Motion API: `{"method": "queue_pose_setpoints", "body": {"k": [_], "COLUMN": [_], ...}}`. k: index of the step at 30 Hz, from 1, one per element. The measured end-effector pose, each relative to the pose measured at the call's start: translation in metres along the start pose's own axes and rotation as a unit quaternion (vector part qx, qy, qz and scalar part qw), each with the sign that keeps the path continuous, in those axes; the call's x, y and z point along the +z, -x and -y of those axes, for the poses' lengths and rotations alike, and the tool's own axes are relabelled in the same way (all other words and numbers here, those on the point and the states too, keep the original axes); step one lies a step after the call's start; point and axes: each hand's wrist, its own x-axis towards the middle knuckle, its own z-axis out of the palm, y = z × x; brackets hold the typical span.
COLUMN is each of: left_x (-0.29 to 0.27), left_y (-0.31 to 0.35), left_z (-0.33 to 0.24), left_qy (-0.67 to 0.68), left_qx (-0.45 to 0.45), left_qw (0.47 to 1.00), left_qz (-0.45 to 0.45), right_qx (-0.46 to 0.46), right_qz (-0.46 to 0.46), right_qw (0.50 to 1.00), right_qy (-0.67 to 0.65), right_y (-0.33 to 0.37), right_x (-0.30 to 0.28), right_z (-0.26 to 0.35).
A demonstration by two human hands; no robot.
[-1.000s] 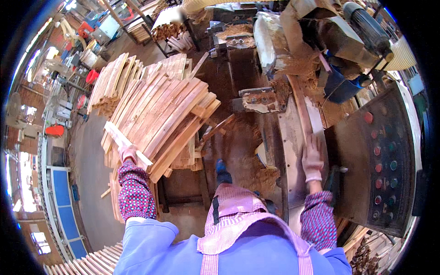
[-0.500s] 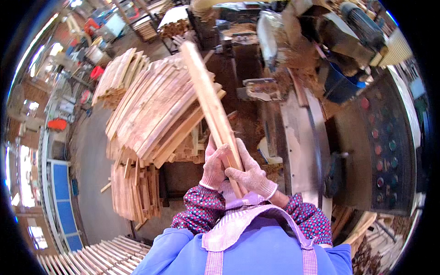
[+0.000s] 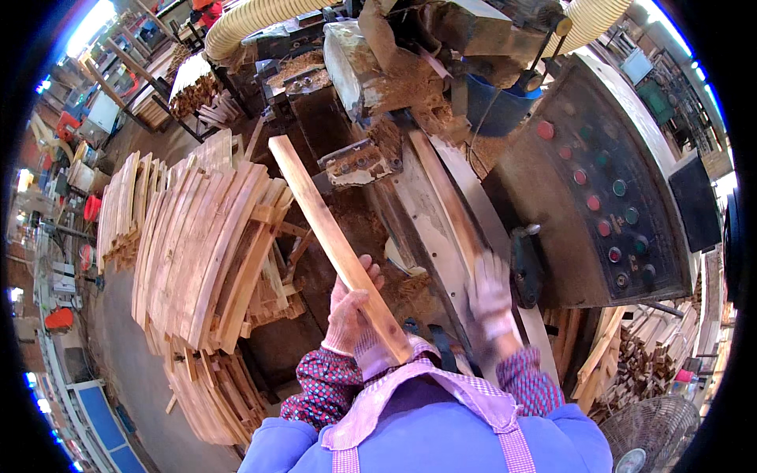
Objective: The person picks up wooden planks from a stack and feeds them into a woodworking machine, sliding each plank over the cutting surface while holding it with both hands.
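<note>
My left hand (image 3: pixel 352 311), in a pale knitted glove, is closed around the lower part of a wooden strip (image 3: pixel 327 232). The strip slants up and away to the left, its near end by my chest. On the right, my gloved right hand (image 3: pixel 491 296) lies with fingers stretched forward at the near end of another wooden strip (image 3: pixel 445 193). This second strip rests lengthwise along the machine bed (image 3: pixel 422 209), beside a metal guide. Motion blurs the right hand slightly, so its exact contact with the wood is hard to make out.
A large stack of wooden strips (image 3: pixel 197 252) stands to the left. A control panel (image 3: pixel 599 197) with red and green buttons is at the right, a crank handle (image 3: pixel 524 244) beside it. Sawdust and a ribbed hose (image 3: pixel 260 27) lie ahead; a fan (image 3: pixel 650 433) is lower right.
Both hands were together on the wood in front of me. My right hand has let go and moved right to the machine bed, where a strip now lies. My view has turned right.
</note>
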Motion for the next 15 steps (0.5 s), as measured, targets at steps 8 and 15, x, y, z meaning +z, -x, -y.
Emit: {"method": "queue_pose_setpoints", "body": {"k": [8, 15], "left_x": [0.004, 0.037], "left_y": [-0.009, -0.033], "left_z": [-0.022, 0.015], "left_qy": [-0.051, -0.108], "left_qx": [0.020, 0.026], "left_qw": [0.998, 0.992], "left_qz": [-0.014, 0.053], "right_qx": [0.009, 0.004], "right_qz": [-0.056, 0.181], "right_qw": [0.996, 0.769], "right_qy": [-0.074, -0.613], "right_y": [-0.202, -0.074], "right_x": [0.040, -0.050], "right_z": [0.013, 0.114]}}
